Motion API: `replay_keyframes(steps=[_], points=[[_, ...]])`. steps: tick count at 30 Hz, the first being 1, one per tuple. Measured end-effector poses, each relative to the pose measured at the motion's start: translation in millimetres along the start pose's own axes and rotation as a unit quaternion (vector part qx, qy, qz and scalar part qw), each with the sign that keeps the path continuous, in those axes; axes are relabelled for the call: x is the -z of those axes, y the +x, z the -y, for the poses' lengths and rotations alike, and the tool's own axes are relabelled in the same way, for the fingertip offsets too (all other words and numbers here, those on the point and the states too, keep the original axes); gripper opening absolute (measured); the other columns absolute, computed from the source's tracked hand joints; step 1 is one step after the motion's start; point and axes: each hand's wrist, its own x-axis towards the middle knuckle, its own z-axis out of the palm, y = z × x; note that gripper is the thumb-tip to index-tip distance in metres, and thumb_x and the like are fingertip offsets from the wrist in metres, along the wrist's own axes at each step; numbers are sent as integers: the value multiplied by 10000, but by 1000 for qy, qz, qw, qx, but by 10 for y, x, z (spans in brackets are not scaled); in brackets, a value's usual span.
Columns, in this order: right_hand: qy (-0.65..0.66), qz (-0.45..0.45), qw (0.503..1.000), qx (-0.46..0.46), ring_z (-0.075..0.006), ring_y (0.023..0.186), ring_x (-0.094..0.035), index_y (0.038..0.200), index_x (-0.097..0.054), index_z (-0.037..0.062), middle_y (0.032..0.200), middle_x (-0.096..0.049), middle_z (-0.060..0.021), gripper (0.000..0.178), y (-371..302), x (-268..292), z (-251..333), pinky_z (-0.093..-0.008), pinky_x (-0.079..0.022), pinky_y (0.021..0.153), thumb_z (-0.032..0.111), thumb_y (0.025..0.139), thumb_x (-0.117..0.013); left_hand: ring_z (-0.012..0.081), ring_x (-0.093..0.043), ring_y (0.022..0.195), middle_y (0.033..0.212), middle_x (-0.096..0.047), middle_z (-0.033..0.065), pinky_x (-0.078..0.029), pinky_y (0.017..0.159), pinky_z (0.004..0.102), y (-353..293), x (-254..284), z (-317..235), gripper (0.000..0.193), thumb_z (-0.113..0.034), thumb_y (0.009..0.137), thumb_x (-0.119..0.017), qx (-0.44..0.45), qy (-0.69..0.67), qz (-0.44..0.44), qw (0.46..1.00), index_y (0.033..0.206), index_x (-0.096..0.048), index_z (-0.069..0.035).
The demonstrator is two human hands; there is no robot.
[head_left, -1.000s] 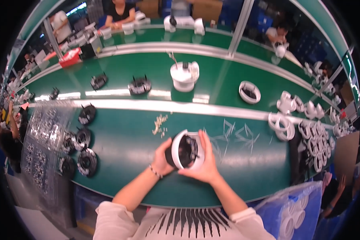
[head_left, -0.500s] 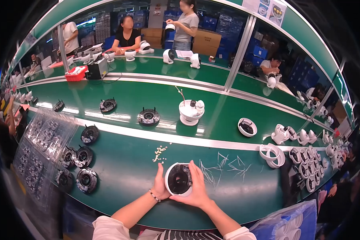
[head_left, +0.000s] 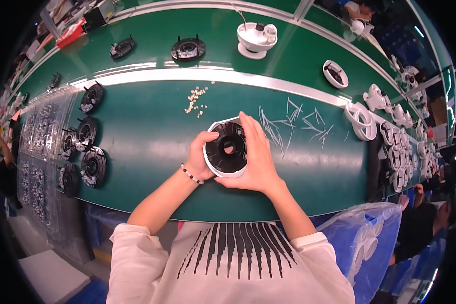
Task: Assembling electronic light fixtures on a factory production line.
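Note:
Above the near part of the green table, a round white housing with a black disc inside (head_left: 218,158) is held between both my hands, its black face and central hole turned up toward me. My left hand (head_left: 199,158) grips its left side, thumb over the rim onto the black part. On the other side my right hand (head_left: 259,159) wraps round the edge, fingers along the upper right rim. Just beyond lie small pale pieces (head_left: 194,99) in a loose pile. Thin white strips (head_left: 272,133) are scattered to the right of my right hand.
Black round assemblies (head_left: 93,166) stand at the left beside clear plastic trays (head_left: 39,152). White rings (head_left: 361,121) lie at the right near rows of white housings. A white bowl with a wire (head_left: 254,41) sits on the far strip. A plastic-lined blue bin (head_left: 347,253) is at the lower right.
The view has tilted downward, so the table sits higher in the picture. Both hands still hold the white housing; my left thumb has moved over its rim onto the black disc.

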Motion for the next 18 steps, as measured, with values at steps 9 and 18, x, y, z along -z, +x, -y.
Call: replay_keyframes(steps=[9,18], points=[[10,-15,1000,19,-369,1233,-219,1315,-173,31,1337,-236,-189,1138,-217,-43,-88,-458,-213,974,417,430,-775,229,-546,925,1033,-541,132,-449,831,358,-82,40,142,476,-320,766,-434,-10,43,-21,999,1120,-454,-1],[41,-85,994,55,-363,1248,-186,1287,-262,49,1340,-257,-159,1018,-232,336,-329,-458,-175,1003,424,492,-775,208,-478,1056,1165,-472,133,-401,893,337,65,61,-36,450,-319,899,-320,-105,207,-128,964,1228,-341,-12]])
